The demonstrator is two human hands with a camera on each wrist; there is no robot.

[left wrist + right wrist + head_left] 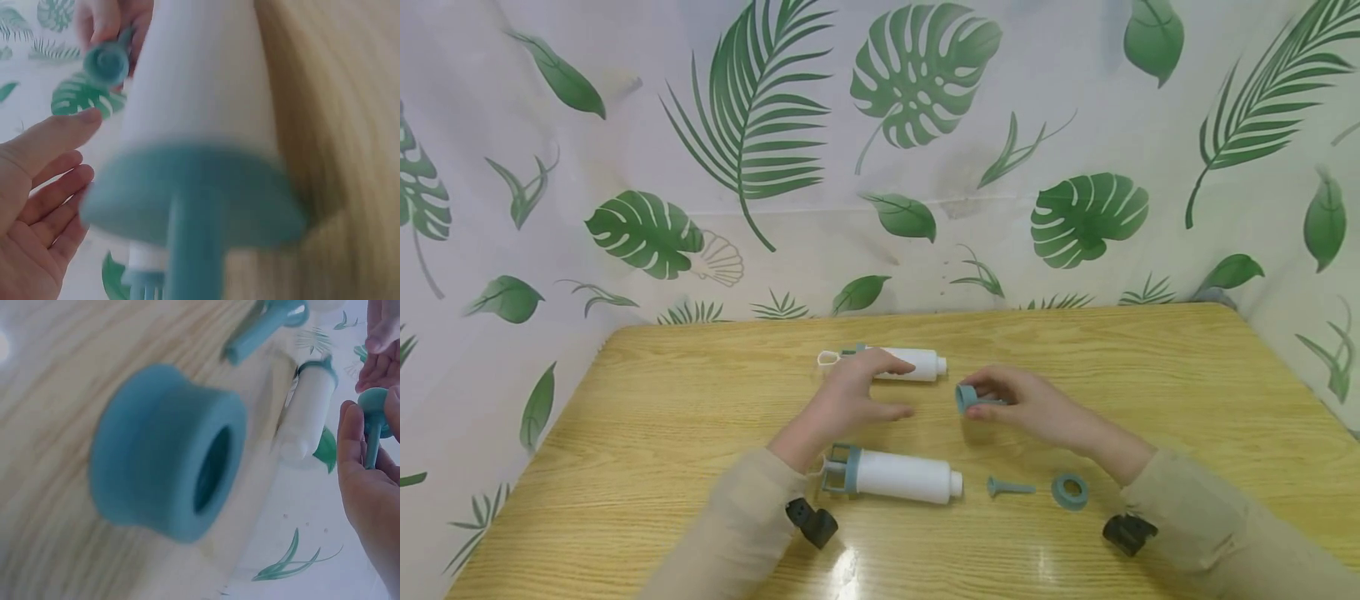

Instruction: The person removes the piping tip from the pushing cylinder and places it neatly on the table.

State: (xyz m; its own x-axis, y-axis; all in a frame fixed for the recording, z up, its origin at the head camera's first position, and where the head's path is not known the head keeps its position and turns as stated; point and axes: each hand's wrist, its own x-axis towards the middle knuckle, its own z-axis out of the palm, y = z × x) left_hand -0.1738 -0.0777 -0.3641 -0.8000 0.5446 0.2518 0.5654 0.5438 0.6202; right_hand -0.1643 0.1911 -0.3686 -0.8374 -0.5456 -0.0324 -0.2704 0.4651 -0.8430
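Note:
My right hand (pixel 1033 408) pinches a teal cup-shaped piece with a thin stem (pixel 964 400) between thumb and fingers, its hollow end facing left. In the right wrist view, the stem of this cup piece (pixel 373 440) runs back into the palm. My left hand (pixel 846 400) holds nothing; its thumb and fingers are spread, with a gap between it and the cup piece. Partly behind it lies a white cylinder (pixel 921 365) with a teal collar and a white loop. A second white cylinder (pixel 902 477) with a teal open frame lies closer, beside the left wrist.
On the wooden table (pixel 700 400), right of the nearer cylinder, lie a small teal flared stem (pixel 1013 488) and a teal flanged ring (pixel 1058 495). A leaf-patterned sheet (pixel 820 233) rises behind the table and along its sides.

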